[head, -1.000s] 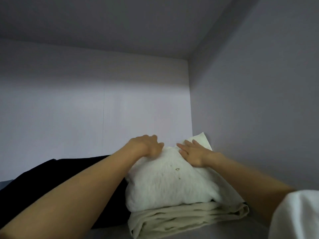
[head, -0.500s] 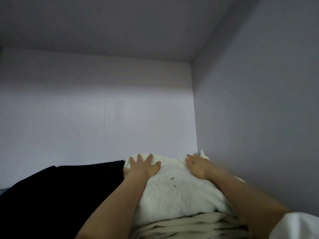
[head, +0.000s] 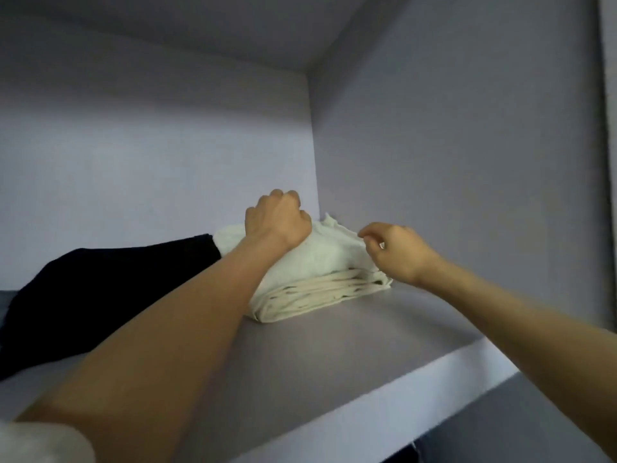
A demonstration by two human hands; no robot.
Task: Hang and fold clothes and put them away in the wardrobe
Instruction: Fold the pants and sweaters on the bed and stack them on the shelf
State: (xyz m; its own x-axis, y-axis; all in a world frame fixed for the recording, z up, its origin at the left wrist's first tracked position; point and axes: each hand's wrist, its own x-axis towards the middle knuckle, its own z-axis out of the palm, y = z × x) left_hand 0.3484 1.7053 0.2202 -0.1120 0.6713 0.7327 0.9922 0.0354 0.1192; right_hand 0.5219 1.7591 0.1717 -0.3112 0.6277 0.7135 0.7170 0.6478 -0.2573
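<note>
A white folded garment (head: pixel 329 257) lies on top of a cream folded garment (head: pixel 317 292), stacked in the back right corner of the wardrobe shelf (head: pixel 350 342). My left hand (head: pixel 277 218) sits on the white garment's far left part with its fingers curled into the cloth; the fingertips are hidden. My right hand (head: pixel 395 252) pinches the garment's right edge between thumb and fingers. Both forearms reach in over the shelf.
A black folded garment (head: pixel 100 289) lies on the shelf to the left of the stack, touching it. The wardrobe's side wall (head: pixel 467 162) stands close on the right, the back wall (head: pixel 150 168) behind. The shelf's front edge (head: pixel 367 406) runs below my arms.
Both hands lay flat on the white garment before; now the left one is curled on it and the right one has moved to its right edge and pinches it. The camera has drawn back.
</note>
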